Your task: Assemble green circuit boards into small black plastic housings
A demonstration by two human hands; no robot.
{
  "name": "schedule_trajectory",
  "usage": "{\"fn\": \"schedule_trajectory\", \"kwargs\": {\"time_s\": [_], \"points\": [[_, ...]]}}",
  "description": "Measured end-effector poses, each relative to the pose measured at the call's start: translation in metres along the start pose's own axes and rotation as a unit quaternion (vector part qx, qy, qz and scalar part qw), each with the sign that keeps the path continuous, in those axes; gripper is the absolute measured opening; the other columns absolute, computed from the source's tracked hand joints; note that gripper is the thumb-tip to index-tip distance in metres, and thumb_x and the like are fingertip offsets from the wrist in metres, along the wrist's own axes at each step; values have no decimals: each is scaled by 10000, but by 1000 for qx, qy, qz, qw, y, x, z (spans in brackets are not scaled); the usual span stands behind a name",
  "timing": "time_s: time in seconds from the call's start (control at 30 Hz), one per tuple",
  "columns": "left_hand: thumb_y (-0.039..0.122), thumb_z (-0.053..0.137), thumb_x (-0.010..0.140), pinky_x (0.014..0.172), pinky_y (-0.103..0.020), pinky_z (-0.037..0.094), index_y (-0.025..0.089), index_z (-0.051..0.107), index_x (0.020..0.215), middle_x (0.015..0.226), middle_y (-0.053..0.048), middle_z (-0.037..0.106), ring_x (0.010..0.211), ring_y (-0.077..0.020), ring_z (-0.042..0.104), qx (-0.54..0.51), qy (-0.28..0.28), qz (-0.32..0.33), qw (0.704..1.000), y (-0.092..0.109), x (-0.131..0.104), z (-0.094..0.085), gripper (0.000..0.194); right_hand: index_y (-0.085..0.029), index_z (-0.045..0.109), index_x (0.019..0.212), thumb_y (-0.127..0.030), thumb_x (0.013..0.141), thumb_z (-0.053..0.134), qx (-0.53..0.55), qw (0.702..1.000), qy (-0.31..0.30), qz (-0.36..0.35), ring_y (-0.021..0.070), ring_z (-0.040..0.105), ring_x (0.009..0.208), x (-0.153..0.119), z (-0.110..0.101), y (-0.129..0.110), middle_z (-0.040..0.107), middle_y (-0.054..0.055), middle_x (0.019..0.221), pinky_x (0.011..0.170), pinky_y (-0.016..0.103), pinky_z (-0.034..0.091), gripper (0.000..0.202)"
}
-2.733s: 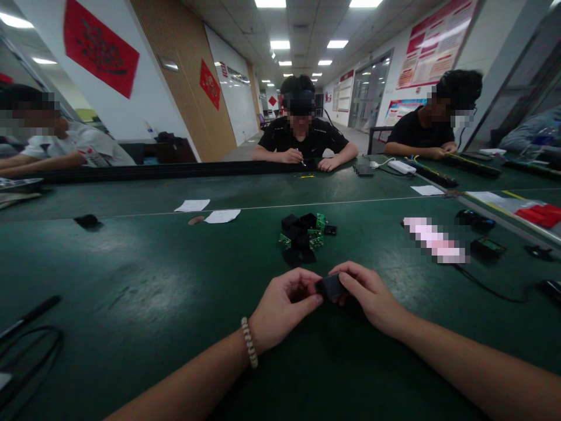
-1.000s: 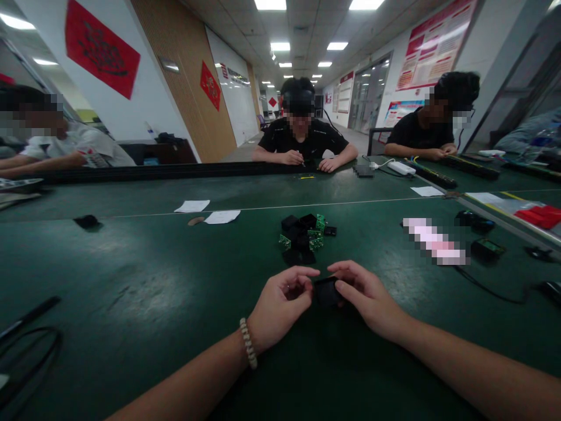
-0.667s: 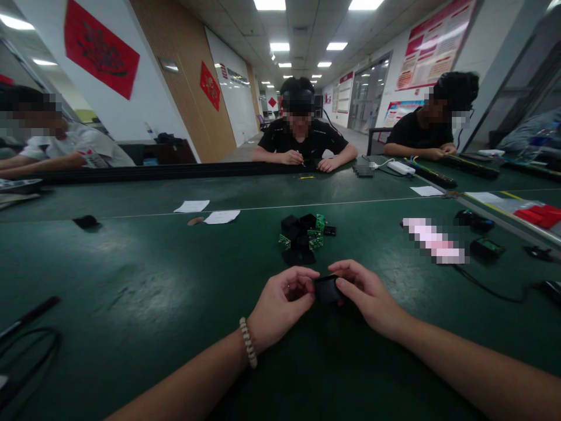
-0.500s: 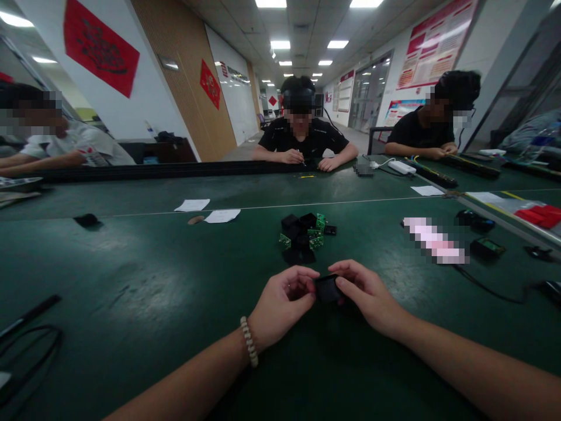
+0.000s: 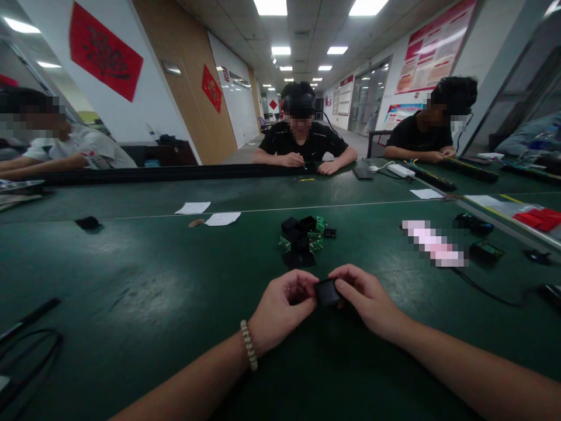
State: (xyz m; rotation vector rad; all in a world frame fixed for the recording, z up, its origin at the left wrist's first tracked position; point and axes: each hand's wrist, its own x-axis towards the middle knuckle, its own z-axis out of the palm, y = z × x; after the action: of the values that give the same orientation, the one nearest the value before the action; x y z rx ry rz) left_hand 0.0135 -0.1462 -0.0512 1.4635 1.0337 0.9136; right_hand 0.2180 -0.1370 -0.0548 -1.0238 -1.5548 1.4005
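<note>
- A red diamond-shaped paper with black markings (image 5: pixel 106 51) hangs on a white wall (image 5: pixel 154 108).
- Two thin white paper sheets (image 5: pixel 222 219) lie on the shiny dark green tabletop (image 5: pixel 131 257).
- The person's left hand (image 5: pixel 283 307) curls at the left edge of a small black box (image 5: pixel 328 293); its grip cannot be told.
- Beyond, black casings and green circuit boards (image 5: pixel 315 241) sit heaped.
- The right hand (image 5: pixel 366 301) pinches the box's right end.
- A red-and-white poster (image 5: pixel 433 49) hangs at right.

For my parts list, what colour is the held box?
The box is black, shown best in the head view.
</note>
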Motion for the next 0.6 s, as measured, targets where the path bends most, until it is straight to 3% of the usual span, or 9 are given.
{"fn": "schedule_trajectory", "kwargs": {"time_s": [0.6], "points": [[184, 664, 811, 766, -332, 517, 160, 642, 995, 896, -37, 670, 810, -168, 631, 10, 9, 0, 1000, 5, -1, 0, 187, -189, 613, 993, -464, 900, 583, -6, 1000, -16, -4, 160, 609, 734, -1, -1, -1, 632, 37, 881, 647, 297, 512, 291]]}}
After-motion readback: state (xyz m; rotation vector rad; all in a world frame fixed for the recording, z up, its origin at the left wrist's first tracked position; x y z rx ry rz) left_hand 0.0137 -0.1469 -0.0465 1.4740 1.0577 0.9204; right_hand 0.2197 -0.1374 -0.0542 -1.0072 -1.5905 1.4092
